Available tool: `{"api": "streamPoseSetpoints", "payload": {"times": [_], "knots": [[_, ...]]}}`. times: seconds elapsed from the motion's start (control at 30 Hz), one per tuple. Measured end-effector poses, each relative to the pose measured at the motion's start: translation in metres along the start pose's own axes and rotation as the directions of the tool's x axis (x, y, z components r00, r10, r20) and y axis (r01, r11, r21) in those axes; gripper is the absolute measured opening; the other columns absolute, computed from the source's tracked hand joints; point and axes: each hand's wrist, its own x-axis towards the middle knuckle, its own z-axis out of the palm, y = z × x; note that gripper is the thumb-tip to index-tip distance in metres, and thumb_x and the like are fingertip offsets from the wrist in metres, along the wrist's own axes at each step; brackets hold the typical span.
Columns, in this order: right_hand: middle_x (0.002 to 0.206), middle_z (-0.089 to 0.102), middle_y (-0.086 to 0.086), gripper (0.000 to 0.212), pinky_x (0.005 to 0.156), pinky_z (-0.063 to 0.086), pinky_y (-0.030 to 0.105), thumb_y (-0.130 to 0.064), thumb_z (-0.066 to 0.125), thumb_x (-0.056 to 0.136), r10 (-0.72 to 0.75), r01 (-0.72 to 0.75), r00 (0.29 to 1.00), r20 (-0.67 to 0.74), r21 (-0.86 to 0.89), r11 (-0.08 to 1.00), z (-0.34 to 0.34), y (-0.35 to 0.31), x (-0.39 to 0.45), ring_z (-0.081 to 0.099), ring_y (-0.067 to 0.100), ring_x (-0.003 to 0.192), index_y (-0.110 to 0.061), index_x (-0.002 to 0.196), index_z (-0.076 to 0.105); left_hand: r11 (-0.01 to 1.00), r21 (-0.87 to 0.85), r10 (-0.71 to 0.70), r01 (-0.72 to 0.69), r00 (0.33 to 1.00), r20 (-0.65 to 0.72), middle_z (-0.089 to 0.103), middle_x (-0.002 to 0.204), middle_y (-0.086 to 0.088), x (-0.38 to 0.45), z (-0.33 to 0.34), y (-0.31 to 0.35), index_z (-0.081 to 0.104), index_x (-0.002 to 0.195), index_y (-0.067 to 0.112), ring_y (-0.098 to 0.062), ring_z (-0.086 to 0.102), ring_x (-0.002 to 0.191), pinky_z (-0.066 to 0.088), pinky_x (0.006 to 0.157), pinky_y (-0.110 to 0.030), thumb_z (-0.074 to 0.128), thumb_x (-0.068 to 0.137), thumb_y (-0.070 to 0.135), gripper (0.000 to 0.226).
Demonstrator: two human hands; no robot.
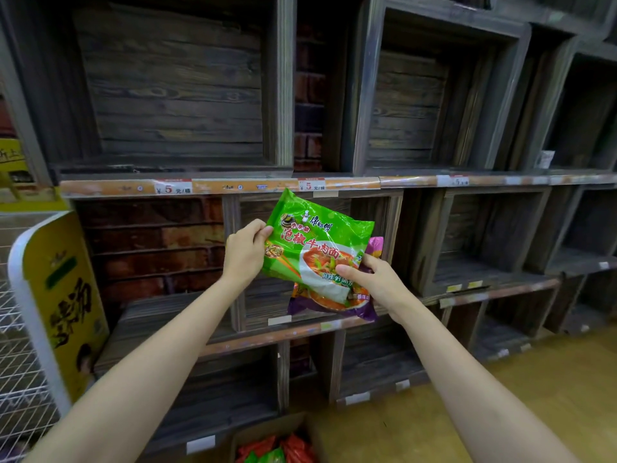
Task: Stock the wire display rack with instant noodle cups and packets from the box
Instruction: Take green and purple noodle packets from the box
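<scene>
A green noodle packet (314, 238) is held up in front of a wooden shelf cubby, with a purple noodle packet (334, 309) stacked behind and below it. My left hand (245, 250) pinches the green packet's left edge. My right hand (374, 282) grips the lower right of both packets, thumb on the front. The cardboard box (267, 432) sits on the floor at the bottom centre, holding several red and green packets (283, 451). The white wire display rack (16, 362) stands at the far left.
Dark wooden shelf cubbies (173, 95) fill the wall ahead, with orange price strips (217, 187) along the shelf edges. A yellow sign panel (63, 295) fronts the wire rack's right side. Tan floor (551, 379) shows at the lower right.
</scene>
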Motion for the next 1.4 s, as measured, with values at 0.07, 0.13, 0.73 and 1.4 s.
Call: {"api": "streamPoseSetpoints", "payload": {"times": [0.07, 0.13, 0.73, 1.4], "knots": [[0.108, 0.069, -0.006, 0.019, 0.091, 0.053, 0.034, -0.029, 0.073, 0.080, 0.006, -0.006, 1.000, 0.006, -0.020, 1.000, -0.003, 0.000, 0.001, 0.066, 0.012, 0.101, -0.034, 0.096, 0.065, 0.997, -0.079, 0.023, -0.015, 0.994, 0.110, 0.053, 0.062, 0.002, 0.009, -0.007, -0.007, 0.052, 0.071, 0.017, -0.011, 0.045, 0.058, 0.034, 0.059, -0.028, 0.050, 0.097, 0.019, 0.026], [0.107, 0.070, -0.007, 0.020, 0.090, 0.053, 0.032, -0.027, 0.073, 0.080, 0.001, -0.001, 1.000, 0.016, -0.019, 1.000, -0.004, 0.000, 0.002, 0.066, 0.010, 0.100, -0.035, 0.097, 0.065, 0.987, -0.156, 0.054, -0.026, 0.983, 0.178, 0.056, 0.066, -0.004, 0.012, -0.013, -0.012, 0.053, 0.070, 0.018, -0.014, 0.047, 0.063, 0.036, 0.062, -0.031, 0.051, 0.096, 0.020, 0.026], [0.105, 0.072, 0.001, 0.020, 0.087, 0.054, 0.030, -0.032, 0.052, 0.094, -0.009, 0.008, 1.000, 0.019, 0.080, 0.997, 0.000, 0.002, 0.004, 0.068, 0.015, 0.098, -0.022, 0.098, 0.069, 0.613, -0.522, -0.177, 0.593, 0.747, 0.640, 0.074, 0.088, -0.004, -0.024, -0.010, -0.009, 0.064, 0.101, 0.010, -0.017, 0.072, 0.077, 0.058, 0.057, -0.032, 0.076, 0.071, 0.017, 0.034], [0.078, 0.069, 0.017, 0.026, 0.074, 0.052, 0.043, -0.028, 0.063, 0.088, 0.027, -0.042, 0.988, -0.153, -0.100, 0.994, 0.011, 0.041, -0.020, 0.063, 0.021, 0.073, -0.006, 0.074, 0.067, 0.701, -0.379, -0.242, 0.604, 0.701, 0.671, 0.070, 0.109, -0.012, -0.052, -0.021, -0.023, 0.063, 0.115, 0.007, -0.030, 0.067, 0.099, 0.052, 0.091, -0.047, 0.082, 0.056, 0.033, 0.067]]}}
